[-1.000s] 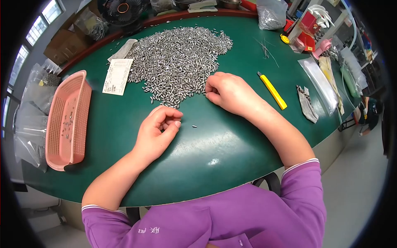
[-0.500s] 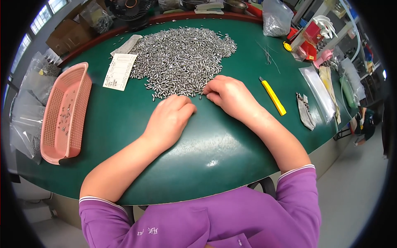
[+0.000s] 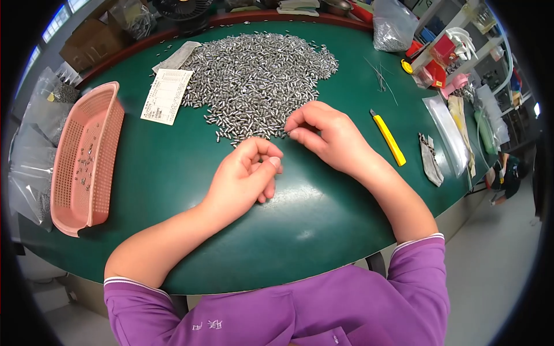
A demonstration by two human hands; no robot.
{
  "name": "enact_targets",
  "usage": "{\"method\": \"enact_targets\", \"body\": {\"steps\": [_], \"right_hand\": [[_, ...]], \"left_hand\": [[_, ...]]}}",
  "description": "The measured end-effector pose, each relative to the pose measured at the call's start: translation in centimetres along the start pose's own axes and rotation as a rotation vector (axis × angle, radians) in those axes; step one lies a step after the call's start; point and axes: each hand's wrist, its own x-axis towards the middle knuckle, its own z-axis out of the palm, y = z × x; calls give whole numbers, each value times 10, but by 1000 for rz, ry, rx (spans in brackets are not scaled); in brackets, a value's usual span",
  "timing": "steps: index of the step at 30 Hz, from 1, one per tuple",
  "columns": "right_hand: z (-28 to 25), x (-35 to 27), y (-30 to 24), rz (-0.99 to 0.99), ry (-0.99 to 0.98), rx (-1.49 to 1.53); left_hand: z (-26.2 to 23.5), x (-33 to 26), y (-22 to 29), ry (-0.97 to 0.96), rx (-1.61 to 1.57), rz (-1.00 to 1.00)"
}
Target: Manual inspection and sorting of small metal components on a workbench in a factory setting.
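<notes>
Left hand (image 3: 239, 179) has rolled since 0.5 s ago: knuckles up then, thumb side up now, drawn slightly back from the heap. Right hand (image 3: 332, 138) has stayed at the heap's near edge. Whole view has shifted a little too.

Metal pieces (image 3: 259, 81), small and capsule-shaped, lie in 1 broad heap on the green counter (image 3: 323, 213), in front of the 2 hands; probably spread thin at the near edge so single pieces come free easily.

Left: fingers loosely curled, thumb across them; cannot tell whether anything is inside. Curl looks suited to cupping small pieces. Right: thumb and forefinger almost meeting, a fingertip grip fit for so small a thing; cannot tell if a piece is pinched or merely touched.

Pink basket (image 3: 105, 179) stands by the left arm, a few pieces on its bottom; likely put there for easy reach. Printed card (image 3: 166, 98) lies against the heap's left side, perhaps as its label. Yellow knife (image 3: 389, 141) lies beyond the right forearm, apart from the heap, seemingly out of the way.
</notes>
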Motion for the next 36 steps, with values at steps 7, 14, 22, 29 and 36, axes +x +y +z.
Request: {"method": "enact_targets", "body": {"steps": [7,14,22,29,36], "right_hand": [[4,-1,-13,-205,-71,172],[3,0,-5,-48,131,104],[1,-1,9,9,137,-155],[0,-1,9,-1,109,-238],[0,-2,9,0,111,-259]], "left_hand": [[-9,8,-2,-147,-312,-90],[-10,9,-5,-142,-333,-97],[-10,10,-7,-157,-369,-65],[-11,11,-5,-163,-400,-94],[-11,11,-3,-155,-421,-119]]}}
